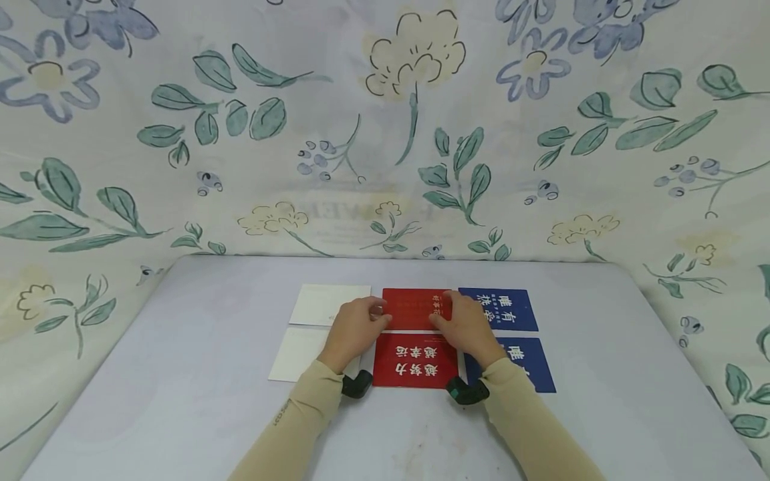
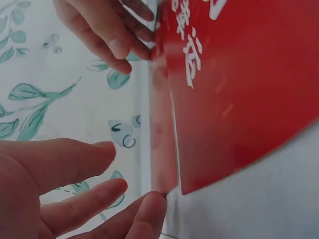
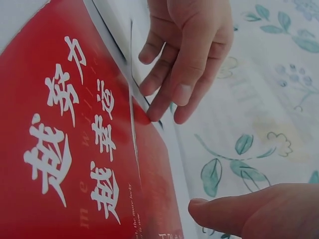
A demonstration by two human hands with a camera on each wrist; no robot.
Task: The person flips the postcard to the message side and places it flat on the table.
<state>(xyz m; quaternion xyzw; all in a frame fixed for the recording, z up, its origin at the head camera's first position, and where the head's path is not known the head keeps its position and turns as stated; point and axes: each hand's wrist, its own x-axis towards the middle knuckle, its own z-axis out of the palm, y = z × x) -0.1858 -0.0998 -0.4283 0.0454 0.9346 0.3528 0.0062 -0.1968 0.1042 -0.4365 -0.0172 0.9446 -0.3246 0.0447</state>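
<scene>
Two red booklets lie end to end in the middle of the table, a far one (image 1: 410, 308) and a near one (image 1: 415, 377) with large white characters. At the far booklet's left edge is my left hand (image 1: 353, 333); its fingertips touch a corner in the left wrist view, with the thumb held apart. My right hand (image 1: 470, 327) is at the opposite edge, its fingertips touching that side. Only its thumb (image 3: 239, 209) shows at the lower right of the right wrist view. Both hands have relaxed, loosely bent fingers.
Left of the red pair lie two white booklets, far (image 1: 327, 300) and near (image 1: 297, 354). On the right are two blue booklets, far (image 1: 519, 314) and near (image 1: 539, 367), partly behind my right hand and arm. A floral cloth (image 1: 337, 194) hangs behind the white table (image 1: 180, 354).
</scene>
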